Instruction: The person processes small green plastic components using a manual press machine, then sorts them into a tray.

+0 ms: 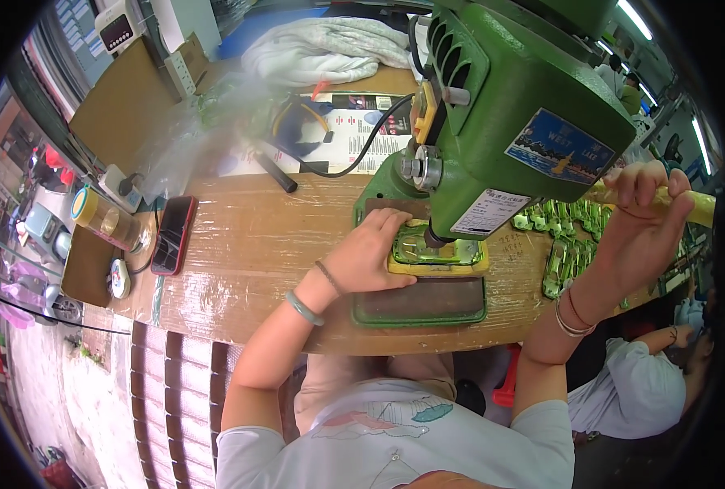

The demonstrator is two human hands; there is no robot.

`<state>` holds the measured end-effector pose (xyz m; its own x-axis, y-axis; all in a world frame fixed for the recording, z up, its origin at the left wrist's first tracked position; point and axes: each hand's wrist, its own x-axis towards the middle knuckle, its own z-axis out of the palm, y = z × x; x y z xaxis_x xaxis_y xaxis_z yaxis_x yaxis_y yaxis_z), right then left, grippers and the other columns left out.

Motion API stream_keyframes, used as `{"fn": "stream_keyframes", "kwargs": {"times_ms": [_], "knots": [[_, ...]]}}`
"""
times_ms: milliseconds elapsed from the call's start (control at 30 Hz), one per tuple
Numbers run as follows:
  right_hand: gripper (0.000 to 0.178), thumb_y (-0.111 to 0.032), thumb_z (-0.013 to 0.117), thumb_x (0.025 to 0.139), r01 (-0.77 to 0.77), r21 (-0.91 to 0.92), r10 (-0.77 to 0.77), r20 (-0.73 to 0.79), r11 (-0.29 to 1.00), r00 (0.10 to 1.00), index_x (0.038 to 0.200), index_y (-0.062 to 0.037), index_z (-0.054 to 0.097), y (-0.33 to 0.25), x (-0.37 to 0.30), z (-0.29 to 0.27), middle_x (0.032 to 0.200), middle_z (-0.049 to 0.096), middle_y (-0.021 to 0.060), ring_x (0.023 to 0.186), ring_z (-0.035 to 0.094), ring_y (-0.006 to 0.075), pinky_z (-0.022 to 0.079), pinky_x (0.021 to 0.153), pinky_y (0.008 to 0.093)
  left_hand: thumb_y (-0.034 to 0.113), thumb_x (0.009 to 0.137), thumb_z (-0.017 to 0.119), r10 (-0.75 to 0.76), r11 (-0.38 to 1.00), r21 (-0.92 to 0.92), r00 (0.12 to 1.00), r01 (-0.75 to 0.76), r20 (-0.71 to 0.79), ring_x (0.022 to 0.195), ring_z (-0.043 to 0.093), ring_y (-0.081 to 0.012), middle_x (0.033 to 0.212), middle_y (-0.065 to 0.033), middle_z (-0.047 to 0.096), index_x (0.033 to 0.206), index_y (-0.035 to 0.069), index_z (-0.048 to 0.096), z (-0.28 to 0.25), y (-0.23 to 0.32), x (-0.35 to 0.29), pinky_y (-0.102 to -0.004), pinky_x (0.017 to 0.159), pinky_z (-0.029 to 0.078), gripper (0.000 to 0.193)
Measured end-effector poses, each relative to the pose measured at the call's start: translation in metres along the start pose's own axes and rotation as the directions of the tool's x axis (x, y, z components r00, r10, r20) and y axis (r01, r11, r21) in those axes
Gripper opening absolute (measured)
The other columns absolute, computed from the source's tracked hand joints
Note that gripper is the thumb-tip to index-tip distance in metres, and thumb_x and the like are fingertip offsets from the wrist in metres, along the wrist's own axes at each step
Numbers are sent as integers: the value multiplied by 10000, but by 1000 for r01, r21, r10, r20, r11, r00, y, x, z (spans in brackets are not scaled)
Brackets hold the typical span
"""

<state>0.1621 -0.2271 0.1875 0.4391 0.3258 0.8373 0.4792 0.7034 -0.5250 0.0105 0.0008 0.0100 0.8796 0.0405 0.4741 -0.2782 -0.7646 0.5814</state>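
Basically, one hand pins the work while the other takes the lever

So we've got a green drill press (533, 98) filling the upper right of the frame, and everything seems arranged around its chuck (436, 237). Our left hand (372, 254), mid-frame, is clamped on the left end of a yellow block (448, 270), thumb along the near edge and fingers toward the far side. We reckon that's to stop it twisting, and gripping the end leaves the fingers off to one side of the chuck. Sitting in the block, just right of centre in the frame, is a green see-through part (414, 250), right under the chuck. Looks like the block is a jig shaped to cradle it. Can't tell if any tip touches the part.

Over toward the right edge, our right hand (648, 216) is curled around a yellow lever (699, 207), probably the feed handle, hence the arm reaching out that far.

More green parts (560, 265) lie on the counter (240, 306) right of the machine, likely parked within easy reach. The phone (173, 235) and jar (110, 218) sit way over on the left, presumably out of the way.
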Motion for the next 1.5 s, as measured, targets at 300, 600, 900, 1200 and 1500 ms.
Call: {"fn": "stream_keyframes", "kwargs": {"times_ms": [300,600,900,1200,1500], "knots": [[294,-356,284,1005,32,-19,-32,-3,999,999,991,-82,388,0,-4,2,743,395,71,686,424,193,433,733,381,271,571,795,-70,997,38,997,69,44,1038,500,-370,1105,-200,512,1166,-9,452,-13,1,0,-402,896,428,742],[308,-386,286,1000,38,-34,-39,-27,999,999,1003,-93,382,0,-12,3,752,407,74,688,429,197,436,745,392,276,560,802,-113,993,49,990,109,84,1043,502,-374,1105,-203,517,1165,-3,452,-15,4,0,-402,898,429,753],[326,-421,297,990,56,-74,-57,-20,996,998,990,-103,374,-1,-17,1,749,417,74,691,427,198,433,748,399,276,571,806,-89,995,60,994,85,63,1058,498,-377,1124,-206,515,1177,-4,446,-14,2,0,-407,903,427,759],[331,-449,328,976,84,-104,-88,-37,991,995,976,-120,362,-2,-27,2,742,411,71,690,420,193,429,765,419,290,570,807,-89,993,77,995,84,50,1048,509,-385,1124,-215,521,1185,-18,441,-13,3,-2,-410,900,434,779],[317,-462,332,971,139,-117,-145,-48,983,988,967,-147,364,-1,-45,2,757,389,64,704,421,206,411,784,432,292,570,811,-74,994,78,996,70,52,1058,504,-387,1136,-214,519,1177,-11,440,-11,0,1,-411,904,432,773]]}}
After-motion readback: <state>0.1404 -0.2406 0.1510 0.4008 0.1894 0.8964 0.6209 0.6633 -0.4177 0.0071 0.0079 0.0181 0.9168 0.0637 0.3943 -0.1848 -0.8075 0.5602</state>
